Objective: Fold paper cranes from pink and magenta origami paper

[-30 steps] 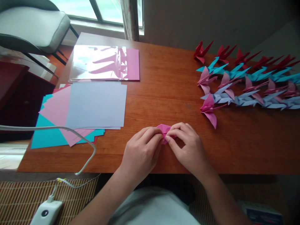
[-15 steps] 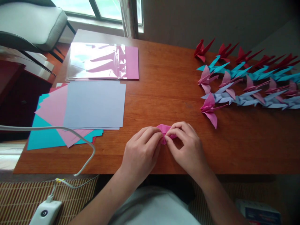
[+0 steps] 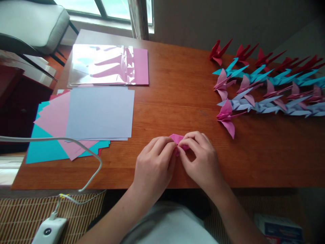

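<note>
A small folded pink paper piece [image 3: 177, 139] lies on the wooden table [image 3: 177, 88] near its front edge. My left hand [image 3: 154, 166] pinches its left side with curled fingers. My right hand [image 3: 201, 161] pinches its right side, thumb and forefinger pressed on the fold. Most of the paper is hidden under my fingers. A finished pink paper crane [image 3: 226, 118] stands just to the right and beyond my right hand.
Rows of red, teal, pink and lilac paper cranes [image 3: 269, 84] fill the table's right side. A stack of flat coloured sheets [image 3: 83, 118] and a clear plastic sleeve [image 3: 101, 64] lie at the left. A white cable [image 3: 76, 145] crosses the front left corner. A chair [image 3: 30, 23] stands beyond.
My fingers have shifted slightly on the pink paper, the hands closing a little tighter together. The view has drifted a bit; nothing else on the table moved.
</note>
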`<state>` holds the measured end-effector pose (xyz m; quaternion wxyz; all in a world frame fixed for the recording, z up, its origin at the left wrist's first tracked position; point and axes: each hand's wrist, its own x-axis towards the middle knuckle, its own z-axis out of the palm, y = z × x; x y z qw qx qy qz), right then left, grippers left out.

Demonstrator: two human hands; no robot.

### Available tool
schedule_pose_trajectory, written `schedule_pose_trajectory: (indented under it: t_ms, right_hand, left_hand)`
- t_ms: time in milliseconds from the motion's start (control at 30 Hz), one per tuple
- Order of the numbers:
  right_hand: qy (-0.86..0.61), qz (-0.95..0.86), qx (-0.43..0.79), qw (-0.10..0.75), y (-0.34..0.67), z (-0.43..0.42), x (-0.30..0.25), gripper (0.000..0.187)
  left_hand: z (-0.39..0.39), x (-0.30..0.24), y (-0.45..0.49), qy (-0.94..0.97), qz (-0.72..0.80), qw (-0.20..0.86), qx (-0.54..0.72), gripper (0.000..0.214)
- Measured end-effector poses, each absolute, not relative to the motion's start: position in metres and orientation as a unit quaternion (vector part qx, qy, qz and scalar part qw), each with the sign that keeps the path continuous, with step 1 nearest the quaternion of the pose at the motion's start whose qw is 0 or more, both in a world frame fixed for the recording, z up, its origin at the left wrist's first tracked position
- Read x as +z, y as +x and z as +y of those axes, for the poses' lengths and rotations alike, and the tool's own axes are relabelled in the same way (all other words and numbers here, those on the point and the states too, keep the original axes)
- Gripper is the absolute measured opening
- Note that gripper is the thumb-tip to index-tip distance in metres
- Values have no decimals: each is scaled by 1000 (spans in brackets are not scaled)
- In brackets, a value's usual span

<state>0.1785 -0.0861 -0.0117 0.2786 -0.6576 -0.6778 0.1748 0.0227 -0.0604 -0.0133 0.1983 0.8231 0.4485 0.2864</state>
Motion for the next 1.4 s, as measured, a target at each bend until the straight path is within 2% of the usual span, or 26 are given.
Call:
schedule_pose_trajectory:
  t_ms: [933, 1067, 1267, 1400]
  right_hand:
    - [-642, -699, 127, 287, 179, -88, -19, 8]
    - [-634, -705, 124, 294, 182, -89, -20, 13]
    - [-633, -701, 134, 299, 190, -92, -22, 32]
    - [-634, -685, 159, 321, 189, -92, -19, 28]
  left_hand:
    - [-60, -16, 26, 821, 452, 195, 287, 11]
    - [-61, -15, 24, 823, 454, 192, 281, 10]
    - [-62, -14, 22, 827, 454, 190, 273, 11]
    - [-61, -15, 23, 829, 452, 186, 271, 11]
